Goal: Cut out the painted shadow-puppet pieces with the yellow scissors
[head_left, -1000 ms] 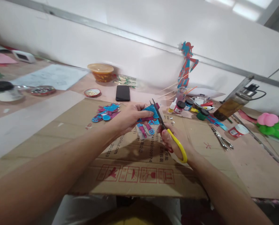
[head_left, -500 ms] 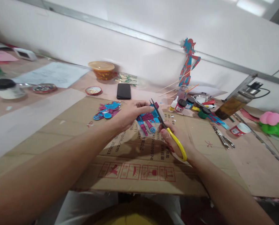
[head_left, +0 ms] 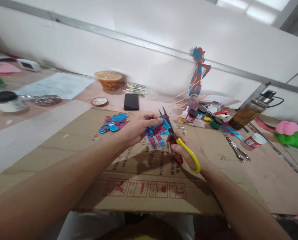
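Between the thumb and fingers of my left hand [head_left: 141, 125] is a painted cutout piece [head_left: 156, 133] in blue and purple, with pale unpainted edging at its lower side. My right hand [head_left: 185, 146] grips scissors [head_left: 172, 128] with dark blades and handles in yellow and red. The blades are parted and lie at the piece's upper right edge, close to my left thumb. A small pile of blue and purple cutouts [head_left: 113, 122] rests on the cardboard, left of my left hand.
Under my hands lies a printed cardboard sheet [head_left: 143, 188]. Behind it are a phone [head_left: 131, 101], a lidded bowl [head_left: 108, 81] and a dish of small fasteners [head_left: 99, 101]. To the right stand paint jars [head_left: 191, 115], pliers [head_left: 237, 149], a tilted bottle [head_left: 250, 111] and a painted figure [head_left: 197, 71].
The scissor blades have spread apart from nearly closed. Both hands stay close together around the cutout piece, and the camera view has tilted slightly.
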`<state>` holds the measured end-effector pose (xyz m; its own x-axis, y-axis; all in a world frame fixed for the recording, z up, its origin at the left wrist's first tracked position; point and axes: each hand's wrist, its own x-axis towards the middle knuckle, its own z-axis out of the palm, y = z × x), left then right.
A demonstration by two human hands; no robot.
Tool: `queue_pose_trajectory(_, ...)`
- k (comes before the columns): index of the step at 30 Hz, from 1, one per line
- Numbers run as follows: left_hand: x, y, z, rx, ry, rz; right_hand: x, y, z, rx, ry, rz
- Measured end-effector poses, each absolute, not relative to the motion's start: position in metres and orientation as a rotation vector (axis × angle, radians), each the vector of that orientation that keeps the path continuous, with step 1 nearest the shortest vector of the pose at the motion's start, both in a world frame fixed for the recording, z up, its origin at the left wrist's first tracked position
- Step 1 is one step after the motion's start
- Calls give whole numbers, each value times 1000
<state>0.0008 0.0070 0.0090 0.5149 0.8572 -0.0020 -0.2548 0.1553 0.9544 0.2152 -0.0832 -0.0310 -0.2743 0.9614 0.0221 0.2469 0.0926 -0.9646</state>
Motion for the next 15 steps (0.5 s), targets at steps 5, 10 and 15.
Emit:
queue_pose_trajectory(5,0,8,8,1279,682,957,216,-85,-27,-1226,-1653,1201)
queue_pose_trajectory(10,-1,8,7,1358,716,990,216,-85,-26,-1275,-1720,1115)
queue_pose_trajectory(15,1,7,8,1310,686,981,213,-84,-29,-1269,-1667,1122)
